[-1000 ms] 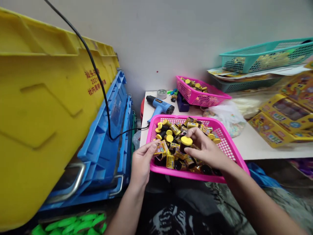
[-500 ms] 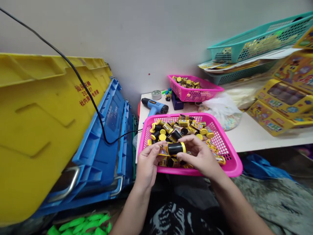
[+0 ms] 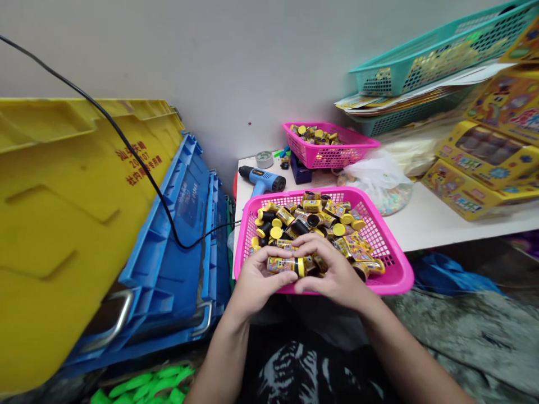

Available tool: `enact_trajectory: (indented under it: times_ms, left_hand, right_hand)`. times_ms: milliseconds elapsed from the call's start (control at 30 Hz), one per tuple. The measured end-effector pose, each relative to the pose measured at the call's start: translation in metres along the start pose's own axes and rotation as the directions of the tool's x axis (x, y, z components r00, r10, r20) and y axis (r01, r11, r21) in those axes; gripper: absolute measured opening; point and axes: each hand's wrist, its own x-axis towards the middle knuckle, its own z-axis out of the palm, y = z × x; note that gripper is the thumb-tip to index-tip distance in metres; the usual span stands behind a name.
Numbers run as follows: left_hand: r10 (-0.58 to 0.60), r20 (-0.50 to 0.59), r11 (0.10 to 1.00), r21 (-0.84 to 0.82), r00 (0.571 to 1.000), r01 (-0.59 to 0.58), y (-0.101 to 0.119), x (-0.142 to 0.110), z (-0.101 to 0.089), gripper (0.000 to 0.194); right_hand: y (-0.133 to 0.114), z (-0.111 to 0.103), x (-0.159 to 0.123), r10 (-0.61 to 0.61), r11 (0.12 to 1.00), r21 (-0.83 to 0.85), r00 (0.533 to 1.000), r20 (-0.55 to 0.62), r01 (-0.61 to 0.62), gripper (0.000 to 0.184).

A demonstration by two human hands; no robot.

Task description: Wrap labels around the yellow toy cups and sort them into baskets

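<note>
Okay, so somebody's hunched over a hot pink mesh basket (image 3: 389, 264) piled with small black canisters (image 3: 311, 221), all with yellow caps and most with yellow printed labels. Their left hand (image 3: 259, 275) is clenched around a single canister (image 3: 282, 265) lying on its side, right over the near rim of the basket. The right hand (image 3: 332, 269) is closed in tight against it on the capped end, so the two hands are almost touching. With the fingers (image 3: 314, 249) in the way, I honestly can't tell if that yellow cap is fully seated.

The basket sits at the front edge of a white counter (image 3: 446, 230). Right behind it there's a smaller pink basket (image 3: 328, 154) holding more of the same canisters, and behind it to the left are a blue heat gun (image 3: 261, 180) and a roll of tape (image 3: 264, 159). To the right of the basket are a plastic bag (image 3: 374, 179) and some yellow printed boxes (image 3: 484, 163), with a teal basket (image 3: 421, 70) further back. Left of it, blue crates (image 3: 181, 235) and yellow crates (image 3: 63, 224) lean together, with a black cable (image 3: 138, 174) draped across them.
</note>
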Motion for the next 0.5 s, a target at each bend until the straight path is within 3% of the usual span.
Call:
enact_trajectory:
  times_ms: [100, 200, 400, 500]
  left_hand:
    - [0.022, 0.002, 0.999, -0.032, 1.0, -0.022, -0.001, -0.002, 0.004, 0.029]
    - [0.038, 0.03, 0.999, -0.036, 0.999, -0.037, -0.004, -0.005, 0.01, 0.032]
    - [0.108, -0.003, 0.994, 0.012, 0.994, -0.108, 0.0, -0.011, 0.017, 0.03]
    - [0.1, 0.006, 0.995, 0.026, 0.995, -0.1, -0.001, -0.013, 0.017, 0.03]
  right_hand:
    - [-0.001, 0.007, -0.005, 0.209, 0.899, 0.368, 0.971, 0.116, -0.238, 0.041]
    - [-0.001, 0.014, -0.007, 0.291, 0.778, 0.517, 0.933, 0.209, -0.358, 0.041]
    - [0.004, 0.02, -0.007, 0.205, 0.825, 0.52, 0.975, 0.088, -0.221, 0.037]
    - [0.005, 0.021, -0.007, 0.208, 0.83, 0.514, 0.975, 0.073, -0.215, 0.036]
